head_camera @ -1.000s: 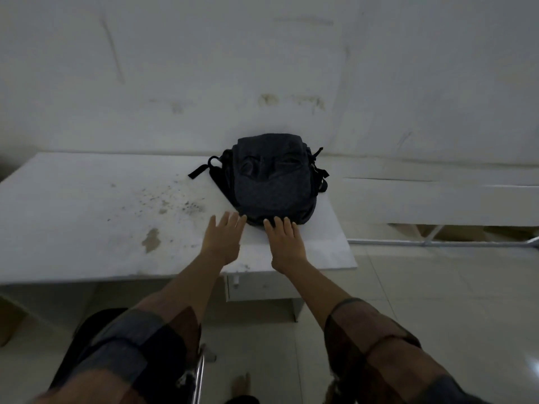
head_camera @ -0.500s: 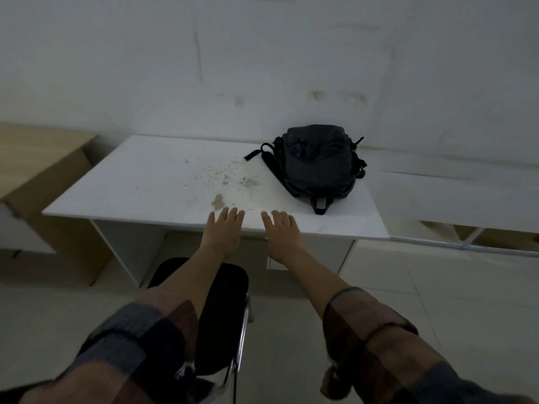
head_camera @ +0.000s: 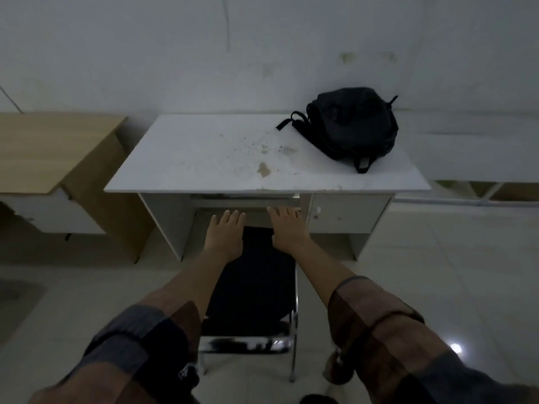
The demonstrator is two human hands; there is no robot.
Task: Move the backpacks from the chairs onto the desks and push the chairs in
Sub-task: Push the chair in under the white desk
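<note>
White desk [head_camera: 186, 158] — stained — bears a black backpack [head_camera: 354, 125] at its right.

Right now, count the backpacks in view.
1. The backpack lies on the white desk, at its far right corner by the wall. Others may be out of view.

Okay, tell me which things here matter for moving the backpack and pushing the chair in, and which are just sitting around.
Part of the job:
black backpack, lying on the white desk
black chair, in front of that desk
left hand and right hand, both open, holding nothing

Just there:
wooden desk to the left
stains on the white desk
</note>
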